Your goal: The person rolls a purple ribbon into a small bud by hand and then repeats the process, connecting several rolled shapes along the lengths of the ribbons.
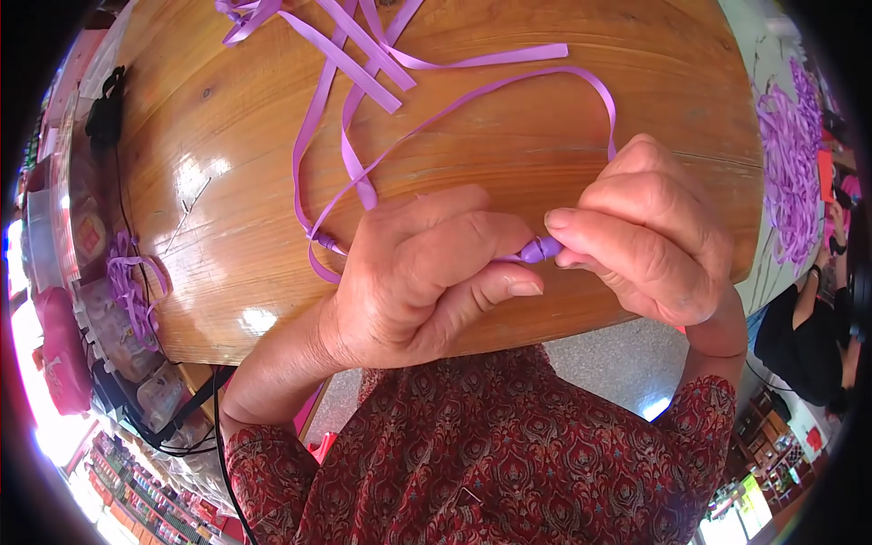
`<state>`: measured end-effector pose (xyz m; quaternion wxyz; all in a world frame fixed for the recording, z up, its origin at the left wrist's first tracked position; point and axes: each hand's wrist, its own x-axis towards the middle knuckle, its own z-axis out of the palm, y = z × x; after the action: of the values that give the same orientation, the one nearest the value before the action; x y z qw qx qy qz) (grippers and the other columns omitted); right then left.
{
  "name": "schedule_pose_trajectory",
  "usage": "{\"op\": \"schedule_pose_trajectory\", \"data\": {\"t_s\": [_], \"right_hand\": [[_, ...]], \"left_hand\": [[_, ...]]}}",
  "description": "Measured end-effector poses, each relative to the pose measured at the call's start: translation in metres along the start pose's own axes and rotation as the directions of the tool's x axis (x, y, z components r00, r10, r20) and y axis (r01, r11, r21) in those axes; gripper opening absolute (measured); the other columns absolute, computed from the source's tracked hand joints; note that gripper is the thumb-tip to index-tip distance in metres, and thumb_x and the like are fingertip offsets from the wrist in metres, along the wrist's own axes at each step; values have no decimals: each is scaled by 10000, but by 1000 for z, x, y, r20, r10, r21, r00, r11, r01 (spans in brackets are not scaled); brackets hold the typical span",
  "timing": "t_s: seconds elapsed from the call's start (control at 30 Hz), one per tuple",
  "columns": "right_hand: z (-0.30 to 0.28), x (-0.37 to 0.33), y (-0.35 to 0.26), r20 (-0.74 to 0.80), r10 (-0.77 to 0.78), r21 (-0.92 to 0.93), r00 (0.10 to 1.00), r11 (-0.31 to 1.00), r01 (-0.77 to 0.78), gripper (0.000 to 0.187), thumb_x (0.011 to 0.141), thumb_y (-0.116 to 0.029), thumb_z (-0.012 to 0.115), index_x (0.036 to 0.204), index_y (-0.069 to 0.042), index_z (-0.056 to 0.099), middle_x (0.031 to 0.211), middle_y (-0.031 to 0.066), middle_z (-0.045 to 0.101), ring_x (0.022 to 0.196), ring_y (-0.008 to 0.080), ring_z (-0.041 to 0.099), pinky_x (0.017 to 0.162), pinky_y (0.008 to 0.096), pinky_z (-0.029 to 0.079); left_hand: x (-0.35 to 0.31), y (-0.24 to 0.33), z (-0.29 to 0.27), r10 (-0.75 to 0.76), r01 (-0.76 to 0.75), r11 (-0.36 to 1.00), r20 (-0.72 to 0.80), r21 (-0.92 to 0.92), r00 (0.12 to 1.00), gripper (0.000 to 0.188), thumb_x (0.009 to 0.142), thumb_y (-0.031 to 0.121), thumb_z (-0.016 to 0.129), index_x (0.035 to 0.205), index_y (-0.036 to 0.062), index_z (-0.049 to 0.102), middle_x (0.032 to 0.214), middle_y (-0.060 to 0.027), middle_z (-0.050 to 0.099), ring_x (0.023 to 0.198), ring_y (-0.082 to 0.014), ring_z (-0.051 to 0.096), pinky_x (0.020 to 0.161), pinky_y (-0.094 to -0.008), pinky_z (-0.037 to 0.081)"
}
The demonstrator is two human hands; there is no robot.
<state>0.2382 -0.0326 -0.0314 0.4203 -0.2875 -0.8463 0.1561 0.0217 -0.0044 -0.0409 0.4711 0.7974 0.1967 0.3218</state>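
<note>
A long purple ribbon (545, 74) loops over the wooden table and runs into both hands. Near the table's front edge, my left hand (422, 272) pinches the ribbon between thumb and bent forefinger. Close on its right, my right hand (649, 232) is closed too, its thumb and fingertips gripping the ribbon. Between the fingertips sits a small purple knot (536, 250), partly covered by the fingers. Another small knot (325, 240) shows in the ribbon just left of my left hand. The ribbon parts inside the fists are hidden.
More purple ribbon strips (363, 64) lie crossed on the wooden table (227, 118). Two thin dark sticks (189, 211) rest at left. A ribbon bundle (132, 286) and pink pouch (62, 354) are at the left edge; a ribbon heap (790, 173) and a person (804, 331) are at right.
</note>
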Motion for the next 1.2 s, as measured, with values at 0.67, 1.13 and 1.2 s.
{"op": "schedule_pose_trajectory", "data": {"t_s": [0.67,1.13,1.2], "right_hand": [[0,-5,-1,127,-117,-290,985,945,150,382,619,-99,764,951,45,641,809,77,551,606,174,504,457,274,398],[3,-6,-5,202,-139,-100,969,982,162,334,578,-138,755,820,44,612,694,54,494,551,162,452,422,282,345],[6,-7,-5,197,-138,-88,971,984,158,332,582,-147,763,808,41,607,691,52,488,535,157,444,414,283,336]], "left_hand": [[-5,-5,5,73,-71,995,-32,65,997,204,800,80,693,954,-7,590,700,-100,611,563,-247,619,469,-313,486],[1,-2,2,76,-67,996,159,-59,984,199,691,-9,711,866,-11,615,622,-79,563,508,-247,587,440,-307,462],[1,0,2,82,-73,993,103,-90,991,200,667,10,722,833,-14,614,601,-61,539,488,-225,572,419,-310,448]]}}
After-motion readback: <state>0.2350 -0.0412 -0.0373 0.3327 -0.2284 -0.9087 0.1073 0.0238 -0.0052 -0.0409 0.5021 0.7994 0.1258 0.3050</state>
